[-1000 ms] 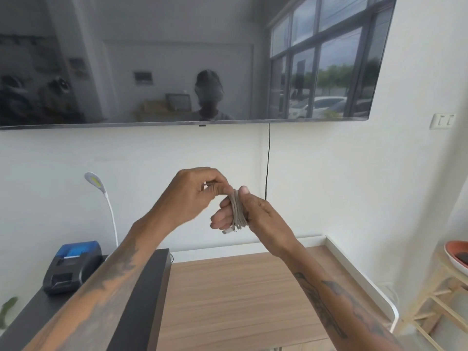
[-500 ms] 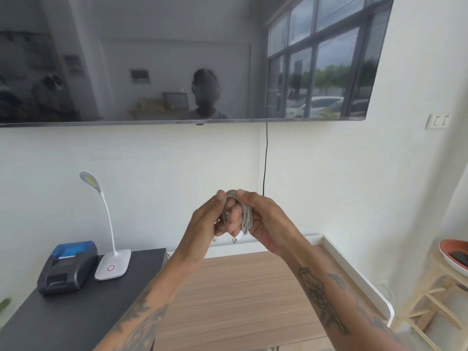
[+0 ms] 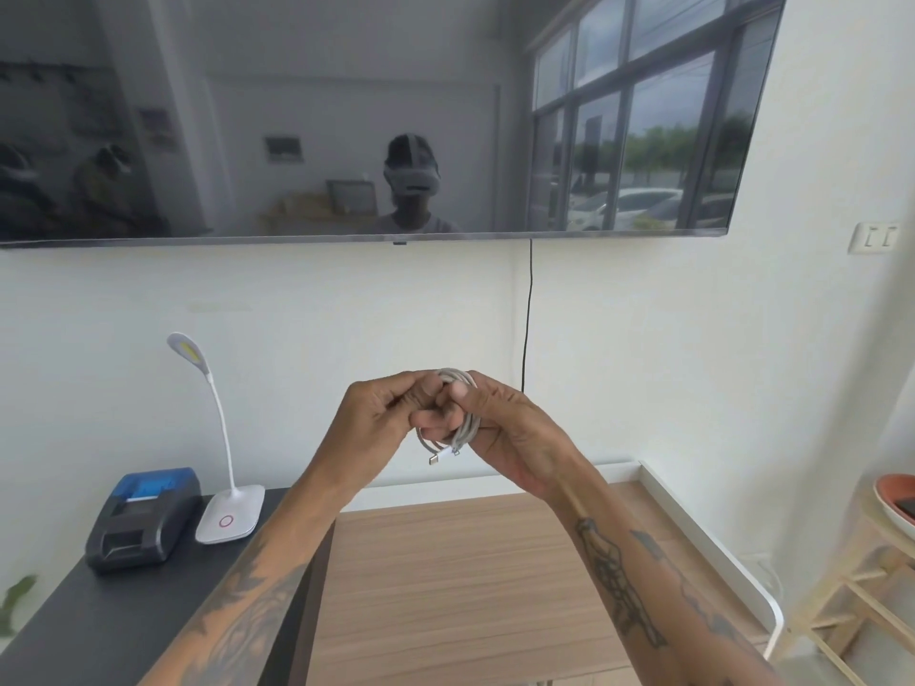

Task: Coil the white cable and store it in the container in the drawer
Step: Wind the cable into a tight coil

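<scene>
While the loops need keeping tight, I log: white cable (image 3: 458, 418), coiled around the fingers of the right hand (image 3: 500, 433), held at chest height above the wooden tabletop (image 3: 445, 586). Left hand (image 3: 383, 415) pressed against it, pinching the coil, probably to slip it off. Connector ends (image 3: 435, 459) dangle below. Drawer and container not in view.

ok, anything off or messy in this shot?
Nothing stands out. The white cable is coiled between left hand and right hand, one plug end dangling below. Lamp and printer sit upright on the dark desk.
</scene>
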`<state>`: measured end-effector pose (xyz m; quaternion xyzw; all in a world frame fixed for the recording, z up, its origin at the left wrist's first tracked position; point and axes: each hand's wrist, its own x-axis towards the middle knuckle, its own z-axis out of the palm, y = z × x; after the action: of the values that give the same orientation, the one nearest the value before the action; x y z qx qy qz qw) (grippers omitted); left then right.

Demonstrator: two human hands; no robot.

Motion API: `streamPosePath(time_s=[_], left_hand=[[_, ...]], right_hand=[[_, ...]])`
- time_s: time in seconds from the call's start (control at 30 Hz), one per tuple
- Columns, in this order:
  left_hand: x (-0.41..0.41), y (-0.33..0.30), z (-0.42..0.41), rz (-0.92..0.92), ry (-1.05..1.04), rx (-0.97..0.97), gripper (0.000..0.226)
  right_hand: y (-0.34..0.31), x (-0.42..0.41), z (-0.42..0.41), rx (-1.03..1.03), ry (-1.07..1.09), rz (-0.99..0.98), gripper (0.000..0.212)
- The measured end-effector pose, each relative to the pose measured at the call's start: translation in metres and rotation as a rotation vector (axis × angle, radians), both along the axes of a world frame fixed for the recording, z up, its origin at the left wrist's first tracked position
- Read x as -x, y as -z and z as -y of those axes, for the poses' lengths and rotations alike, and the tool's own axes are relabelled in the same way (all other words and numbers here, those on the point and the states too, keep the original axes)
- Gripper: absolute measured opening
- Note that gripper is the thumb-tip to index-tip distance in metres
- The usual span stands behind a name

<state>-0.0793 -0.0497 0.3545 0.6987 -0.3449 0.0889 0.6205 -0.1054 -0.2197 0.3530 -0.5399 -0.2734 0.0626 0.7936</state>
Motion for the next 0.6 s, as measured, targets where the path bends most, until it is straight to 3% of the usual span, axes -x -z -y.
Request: streamPosePath(time_s=[0.13,0.33,0.47,0.6], left_hand=[[-0.003,0.002,-0.004,0.048,-0.042,-0.034,0.028],[-0.005,-0.001,-0.012,0.097,-0.147,-0.060,0.023],[-0.005,-0.007,-0.018,0.139,-0.123,-0.194,0.029],[-0.011,-0.011,-0.022,0.139,-0.225,-0.149,0.022]], right_hand=[[0.002,-0.004,0.002,0.088,0.047,0.061,0.019],[0.010,-0.007,0.001,0.284,0.291,0.235,0.022],[0.012,-0.010,0.007,0.276,0.332,0.181,0.031],[0.013,-0.011,0.006,0.253,0.283,0.144,0.034]])
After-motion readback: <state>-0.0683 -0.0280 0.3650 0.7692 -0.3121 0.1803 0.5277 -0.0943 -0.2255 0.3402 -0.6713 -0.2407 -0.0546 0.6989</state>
